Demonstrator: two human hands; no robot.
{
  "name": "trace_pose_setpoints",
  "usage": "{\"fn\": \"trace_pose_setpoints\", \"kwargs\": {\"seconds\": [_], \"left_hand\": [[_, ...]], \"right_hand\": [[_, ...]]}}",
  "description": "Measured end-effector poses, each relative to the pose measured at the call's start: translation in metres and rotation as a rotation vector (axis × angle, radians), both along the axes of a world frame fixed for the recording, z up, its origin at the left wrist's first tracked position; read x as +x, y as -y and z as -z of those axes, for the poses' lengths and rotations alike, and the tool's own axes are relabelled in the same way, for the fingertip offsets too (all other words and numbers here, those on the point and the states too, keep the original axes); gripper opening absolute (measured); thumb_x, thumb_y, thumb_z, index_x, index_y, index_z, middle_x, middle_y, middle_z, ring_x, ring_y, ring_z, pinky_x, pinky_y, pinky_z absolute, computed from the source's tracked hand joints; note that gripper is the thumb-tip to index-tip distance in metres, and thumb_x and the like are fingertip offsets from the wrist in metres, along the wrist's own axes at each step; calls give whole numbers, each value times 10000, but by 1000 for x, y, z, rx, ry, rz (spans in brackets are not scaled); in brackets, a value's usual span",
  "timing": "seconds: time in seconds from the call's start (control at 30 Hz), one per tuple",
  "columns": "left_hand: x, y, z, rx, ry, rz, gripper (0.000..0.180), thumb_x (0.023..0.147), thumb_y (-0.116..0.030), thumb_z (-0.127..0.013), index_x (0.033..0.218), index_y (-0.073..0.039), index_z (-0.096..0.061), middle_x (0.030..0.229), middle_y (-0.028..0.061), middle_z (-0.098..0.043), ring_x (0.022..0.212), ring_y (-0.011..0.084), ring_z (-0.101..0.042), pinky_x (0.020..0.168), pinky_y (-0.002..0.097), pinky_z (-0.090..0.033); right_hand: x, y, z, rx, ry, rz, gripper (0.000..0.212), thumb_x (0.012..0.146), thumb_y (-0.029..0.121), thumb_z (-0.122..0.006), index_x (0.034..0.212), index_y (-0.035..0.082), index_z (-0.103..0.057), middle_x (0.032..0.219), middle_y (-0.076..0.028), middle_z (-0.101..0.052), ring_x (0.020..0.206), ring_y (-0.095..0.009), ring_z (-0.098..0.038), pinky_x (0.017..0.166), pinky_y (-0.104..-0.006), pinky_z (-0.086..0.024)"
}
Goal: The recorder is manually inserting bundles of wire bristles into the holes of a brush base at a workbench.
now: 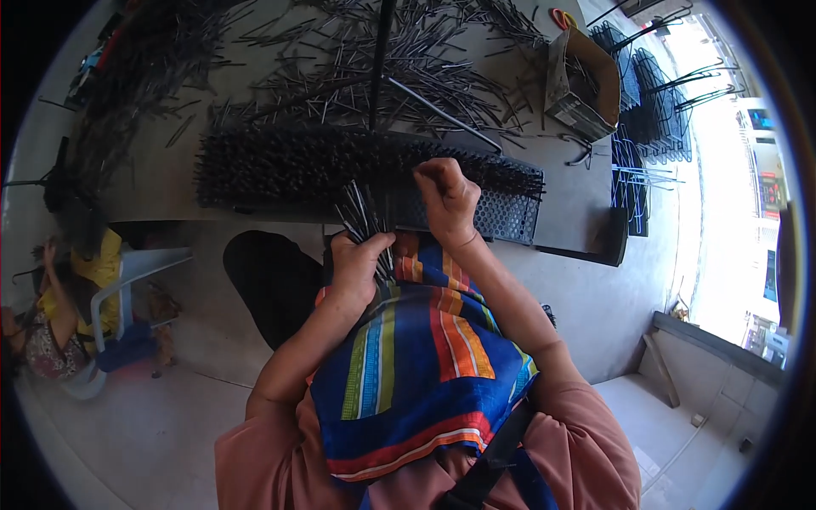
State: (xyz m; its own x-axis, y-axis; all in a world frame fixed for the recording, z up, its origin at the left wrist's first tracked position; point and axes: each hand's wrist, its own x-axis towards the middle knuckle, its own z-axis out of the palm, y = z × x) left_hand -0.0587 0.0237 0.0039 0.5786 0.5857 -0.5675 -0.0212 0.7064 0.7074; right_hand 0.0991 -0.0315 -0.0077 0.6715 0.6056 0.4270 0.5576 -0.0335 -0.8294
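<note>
bench (pixel 574 194) | holed tray (pixel 507 214) along its near edge, mostly filled with upright dark rods (pixel 280 170) | open box (pixel 558 76) near right edge | right hand (pixel 450 202) clenched above tray, contents unclear | left hand (pixel 355 268) grasping rod bundle (pixel 361 214) at near edge

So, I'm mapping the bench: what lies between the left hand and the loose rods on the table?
The head view shows the bunch of rods in the left hand, then the perforated rack with dark upright rods.

Grey table (pixel 578 197), scattered rods (pixel 442 85), perforated tray (pixel 507 214), open box (pixel 558 75)
</note>
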Motion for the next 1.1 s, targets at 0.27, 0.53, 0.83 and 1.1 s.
{"fn": "trace_pose_setpoints", "kwargs": {"seconds": [0.27, 0.53, 0.83, 1.1], "left_hand": [[2, -5, 4, -28, 7, -5, 140, 788, 52, -616, 923, 25, -643, 812, 117, -684, 621, 204, -671, 548, 301, -556], [4, -4, -11, 19, 121, 75, 198, 762, 74, -626, 951, 32, -669, 848, 92, -699, 687, 171, -676, 649, 277, -551], [-4, -4, 23, 37, -2, -15, 223, 779, 107, -613, 971, 8, -668, 918, 93, -694, 780, 171, -682, 712, 280, -573], [-3, -1, 14, -49, -2, 1, 200, 737, 95, -668, 915, 6, -658, 858, 67, -686, 728, 148, -659, 684, 270, -530]], "right_hand": [[0, -7, -16, -200, 473, -157, 122, 777, 17, -683, 896, 48, -683, 800, -107, -627, 649, -220, -638, 571, -294, -489], [-6, 18, -23, -389, -739, -334, 83, 815, 54, -711, 869, -3, -682, 718, -42, -658, 616, -75, -606, 507, -240, -449], [5, 9, -19, 147, -403, -25, 60, 836, -34, -671, 886, -7, -691, 790, 15, -621, 671, -47, -529, 592, -181, -394], [5, 14, -22, -30, -16, -74, 139, 782, -83, -671, 907, -27, -693, 836, -70, -640, 741, -112, -605, 640, -217, -464]]}}
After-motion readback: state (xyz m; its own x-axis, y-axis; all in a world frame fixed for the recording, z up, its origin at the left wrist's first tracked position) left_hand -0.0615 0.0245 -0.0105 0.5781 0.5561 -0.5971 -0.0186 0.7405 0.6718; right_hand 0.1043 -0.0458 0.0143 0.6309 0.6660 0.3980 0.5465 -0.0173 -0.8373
